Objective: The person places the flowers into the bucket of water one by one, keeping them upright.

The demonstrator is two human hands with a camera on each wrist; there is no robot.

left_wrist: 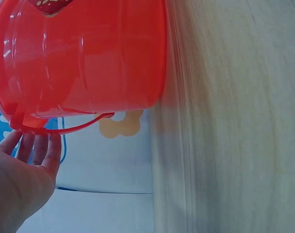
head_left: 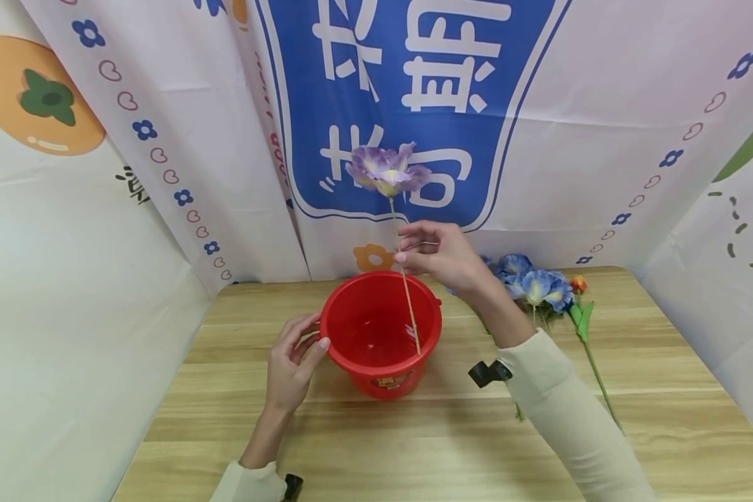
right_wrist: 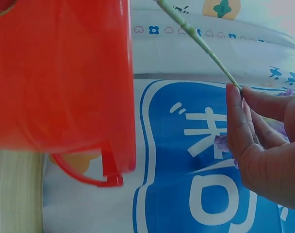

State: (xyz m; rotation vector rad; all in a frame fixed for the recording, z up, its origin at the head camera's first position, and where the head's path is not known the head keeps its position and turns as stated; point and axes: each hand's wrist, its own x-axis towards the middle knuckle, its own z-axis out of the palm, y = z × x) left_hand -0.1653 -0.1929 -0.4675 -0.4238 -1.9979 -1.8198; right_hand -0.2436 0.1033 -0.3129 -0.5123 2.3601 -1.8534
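A red plastic bucket (head_left: 389,383) stands upright on the wooden table. My left hand (head_left: 291,362) grips its left rim, thumb at the edge; in the left wrist view the fingers (left_wrist: 53,153) meet the rim beside the thin red handle (left_wrist: 74,130). With thumb and fingertips, my right hand (head_left: 442,254) pinches the stem (head_left: 408,300) of a purple artificial flower (head_left: 389,171). The bloom is up, and the stem slants down over the bucket's mouth. In the right wrist view, the visible stem (right_wrist: 201,43) is clear of the bucket wall (right_wrist: 65,77); its lower end is out of frame.
Right of the bucket lie blue artificial flowers (head_left: 536,286), partly behind my right forearm, and an orange tulip (head_left: 579,284) with a long green stem. A printed cloth (head_left: 602,139) hangs behind the wooden table (head_left: 364,453).
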